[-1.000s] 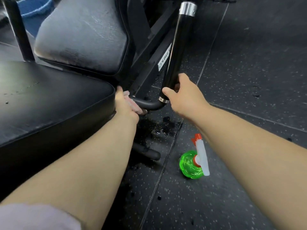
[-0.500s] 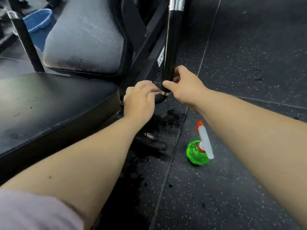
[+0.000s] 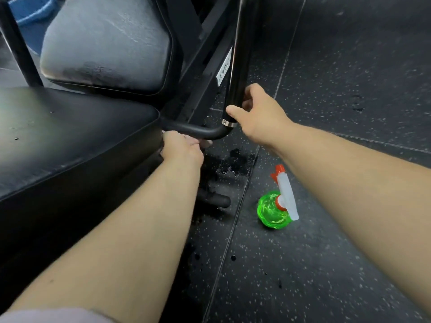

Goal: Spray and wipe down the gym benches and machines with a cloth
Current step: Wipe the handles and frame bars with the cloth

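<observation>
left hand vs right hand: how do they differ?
The left hand sits low, under the bent bar, gripping a pale cloth; the right hand sits higher, wrapped bare round the glossy upright handle. The left hand is next to the seat pad edge; the right hand is clear of it. Both are at the same bar; neither holds the spray bottle.

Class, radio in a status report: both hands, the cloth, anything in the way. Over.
Left hand holds cloth under bent bar. Right hand grips black handle. Spray bottle on floor, clear.
</observation>
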The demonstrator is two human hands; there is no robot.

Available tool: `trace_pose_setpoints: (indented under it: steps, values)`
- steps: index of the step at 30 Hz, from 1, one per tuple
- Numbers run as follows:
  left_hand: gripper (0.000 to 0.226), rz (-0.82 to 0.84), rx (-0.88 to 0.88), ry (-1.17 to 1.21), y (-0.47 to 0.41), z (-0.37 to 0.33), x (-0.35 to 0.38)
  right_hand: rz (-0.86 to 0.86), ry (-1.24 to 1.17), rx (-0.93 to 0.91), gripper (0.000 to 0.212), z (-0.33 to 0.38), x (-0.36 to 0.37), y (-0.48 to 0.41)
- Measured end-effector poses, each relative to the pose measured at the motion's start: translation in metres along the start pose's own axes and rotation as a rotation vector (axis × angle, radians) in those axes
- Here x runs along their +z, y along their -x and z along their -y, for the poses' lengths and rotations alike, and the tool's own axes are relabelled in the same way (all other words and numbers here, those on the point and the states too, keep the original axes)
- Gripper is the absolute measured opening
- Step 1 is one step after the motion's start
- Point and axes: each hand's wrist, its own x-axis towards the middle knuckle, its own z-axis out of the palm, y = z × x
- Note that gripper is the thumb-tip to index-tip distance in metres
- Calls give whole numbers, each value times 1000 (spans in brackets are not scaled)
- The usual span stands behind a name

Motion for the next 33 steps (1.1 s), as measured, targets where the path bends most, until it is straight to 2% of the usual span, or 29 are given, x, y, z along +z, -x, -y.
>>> trace_pose_setpoints:
  steps: [2, 5, 8, 10, 11, 13, 14, 15, 16, 18, 22, 24, 26, 28, 30, 31, 33]
  values:
    - [38, 67, -119, 179, -8, -2, 0, 7, -16, -1, 29, 1, -1, 0]
    - [40, 188, -221, 36, 5, 7, -15, 6, 5, -7, 31, 4, -1, 1]
    - [40, 425, -318, -107, 37, 9, -17, 9, 55, -16, 34, 4, -2, 1]
    - [30, 408, -178, -381, 50, 15, -24, 16, 76, -3, 36, 6, -3, -1]
    - [23, 337, 4, -576, 52, 18, -29, 22, 73, 4, 38, 6, -4, -2]
    - [20, 222, 517, -871, 45, 13, -37, 28, 46, 21, 39, 7, -3, -3]
    - [26, 257, 724, -967, 38, 6, -35, 26, 33, 29, 38, 7, -3, -3]
    - [30, 356, 859, -1097, 29, 0, -28, 19, 19, 32, 37, 5, -1, -2]
    - [31, 453, 915, -1271, 21, -2, -22, 8, -2, 34, 36, 3, 1, -2]
    - [28, 492, 918, -1541, 18, 3, -9, -14, -59, 44, 31, 0, 5, -1]
    - [32, 471, 968, -1355, 42, 26, -24, -21, -177, 68, 21, -3, 5, 0]
    - [38, 595, 995, -1354, 53, 32, -54, -44, -202, 101, 21, -2, 5, 1]
    - [44, 705, 966, -1414, 56, 38, -93, -50, -128, 194, 22, 1, 8, 6]
    - [45, 601, 888, -1469, 52, 34, -128, 35, 36, 306, 10, 1, 14, 16]
    - [47, 447, 863, -1543, 38, 24, -153, 124, 86, 336, 18, -3, 24, 26]
    - [51, 435, 875, -1601, 32, 17, -160, 177, 67, 336, 21, -4, 32, 32]
    - [59, 484, 1030, -1786, 19, 9, -167, 269, 108, 301, 13, -8, 50, 43]
